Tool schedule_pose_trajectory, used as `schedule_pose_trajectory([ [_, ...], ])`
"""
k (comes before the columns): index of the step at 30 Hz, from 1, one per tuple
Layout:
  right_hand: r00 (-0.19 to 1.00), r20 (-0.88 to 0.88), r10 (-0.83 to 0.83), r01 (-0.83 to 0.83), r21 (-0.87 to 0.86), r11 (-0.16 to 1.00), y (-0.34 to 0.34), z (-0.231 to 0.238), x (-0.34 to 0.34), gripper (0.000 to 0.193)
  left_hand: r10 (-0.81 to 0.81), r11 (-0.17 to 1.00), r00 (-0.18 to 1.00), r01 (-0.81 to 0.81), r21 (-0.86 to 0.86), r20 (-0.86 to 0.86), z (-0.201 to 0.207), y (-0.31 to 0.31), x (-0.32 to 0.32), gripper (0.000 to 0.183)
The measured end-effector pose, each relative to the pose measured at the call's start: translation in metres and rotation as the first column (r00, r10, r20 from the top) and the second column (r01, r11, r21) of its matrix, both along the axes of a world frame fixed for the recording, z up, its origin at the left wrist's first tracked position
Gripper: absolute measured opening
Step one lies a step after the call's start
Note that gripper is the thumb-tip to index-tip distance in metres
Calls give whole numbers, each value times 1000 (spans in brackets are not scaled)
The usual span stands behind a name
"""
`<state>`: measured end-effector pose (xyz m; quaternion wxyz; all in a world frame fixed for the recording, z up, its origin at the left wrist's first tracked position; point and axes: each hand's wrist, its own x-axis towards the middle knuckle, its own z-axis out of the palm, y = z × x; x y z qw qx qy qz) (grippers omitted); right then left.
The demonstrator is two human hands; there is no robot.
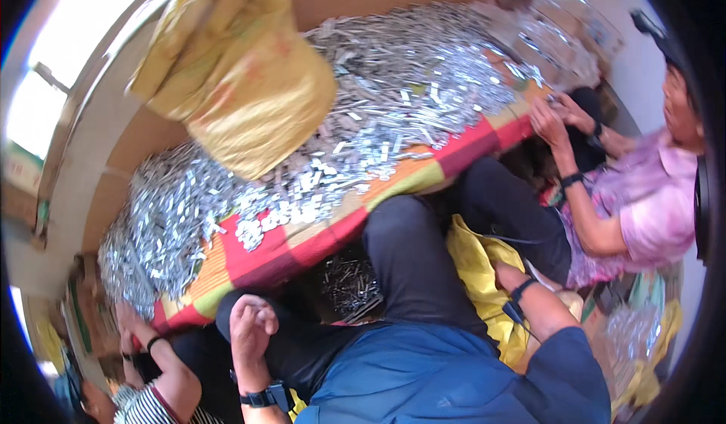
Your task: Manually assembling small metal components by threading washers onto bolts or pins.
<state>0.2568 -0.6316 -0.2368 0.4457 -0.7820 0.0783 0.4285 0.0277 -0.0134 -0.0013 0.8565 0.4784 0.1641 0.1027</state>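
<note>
My left hand is raised above my left thigh, its fingers curled closed. What they hold, if anything, is hidden. My right hand reaches down at a yellow woven sack beside my right leg; its fingers are out of sight against the sack. Before me, many small shiny metal pieces lie heaped on a checked red, orange and green cloth. A large yellow sack stands on the heap at the left, blurred.
A container of thin metal pieces sits under the table edge between my legs. At the right, a person in a pink top handles something small; at lower left sits another in a striped sleeve. Clear plastic bags lie at the far right.
</note>
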Motion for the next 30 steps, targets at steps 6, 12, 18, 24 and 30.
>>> schedule_pose_trajectory([
  [6,559,-11,829,-673,-591,446,93,89,20,28,48,999,998,-48,-12,-38,13,12,-30,22],
  [12,665,261,699,-579,-410,704,147,272,27,24,3,1000,1000,-3,-19,17,6,15,-23,23],
  [18,575,749,330,-460,-38,887,264,319,13,12,-44,997,997,48,-57,66,4,15,-29,27],
  [24,196,952,235,-588,-78,805,346,316,8,10,-55,996,994,61,-65,93,3,15,-32,27],
  [30,-8,950,311,-630,-246,736,383,293,21,14,-38,996,992,47,-72,123,3,19,-34,24],
])
